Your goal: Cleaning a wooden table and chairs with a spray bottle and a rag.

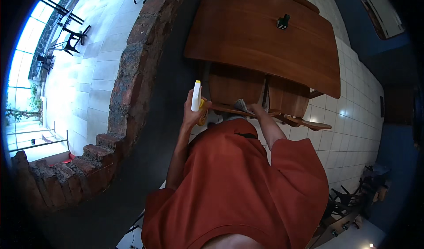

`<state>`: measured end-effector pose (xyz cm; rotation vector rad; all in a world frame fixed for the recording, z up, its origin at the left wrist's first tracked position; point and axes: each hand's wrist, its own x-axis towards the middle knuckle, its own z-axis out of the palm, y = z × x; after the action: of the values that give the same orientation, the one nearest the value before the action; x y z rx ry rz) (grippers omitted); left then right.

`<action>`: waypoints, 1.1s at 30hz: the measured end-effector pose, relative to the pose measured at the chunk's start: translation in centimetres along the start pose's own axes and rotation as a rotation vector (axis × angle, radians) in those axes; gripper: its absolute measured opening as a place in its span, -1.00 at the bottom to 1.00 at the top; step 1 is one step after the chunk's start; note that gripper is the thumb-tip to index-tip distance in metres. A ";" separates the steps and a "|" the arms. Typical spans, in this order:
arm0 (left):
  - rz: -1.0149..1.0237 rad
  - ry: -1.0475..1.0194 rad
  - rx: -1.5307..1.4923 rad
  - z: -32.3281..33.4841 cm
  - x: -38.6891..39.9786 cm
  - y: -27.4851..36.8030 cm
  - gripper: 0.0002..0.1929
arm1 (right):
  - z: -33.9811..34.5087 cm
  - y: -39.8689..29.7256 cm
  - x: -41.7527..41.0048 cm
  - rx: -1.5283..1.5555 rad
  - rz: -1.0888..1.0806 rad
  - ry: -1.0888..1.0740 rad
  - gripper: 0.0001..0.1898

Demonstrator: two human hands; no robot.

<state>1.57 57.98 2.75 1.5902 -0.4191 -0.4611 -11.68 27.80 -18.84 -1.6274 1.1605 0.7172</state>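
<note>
My left hand (191, 111) is closed around a spray bottle (196, 98) with a white trigger head, a yellow nozzle and a yellowish body. At the top edge of a wooden chair's backrest (227, 109), my right hand (255, 109) holds a checked cloth (242, 105) against the wood. Part of the cloth is hidden under the fingers. This chair's seat (237, 85) is partly tucked beneath a brown wooden table (258, 33). Beside it, to the right, stands a second wooden chair (288, 95).
A green table marker (283, 22) with a number stands on the table. On the left runs a dark wall with a rough brick edge (127, 83), framing an opening onto a bright tiled area with black chairs (71, 40). White floor tiles (334, 123) extend along the right.
</note>
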 end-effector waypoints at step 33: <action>0.401 -0.839 1.022 6.6 11.8 -2.9 -0.57 | -2.1 -0.8 -10.1 -1.051 -0.629 0.149 -0.22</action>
<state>8.06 46.42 -1.05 2.1292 -1.7973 -0.6346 -14.85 29.40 -9.11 -2.7657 0.2354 0.8327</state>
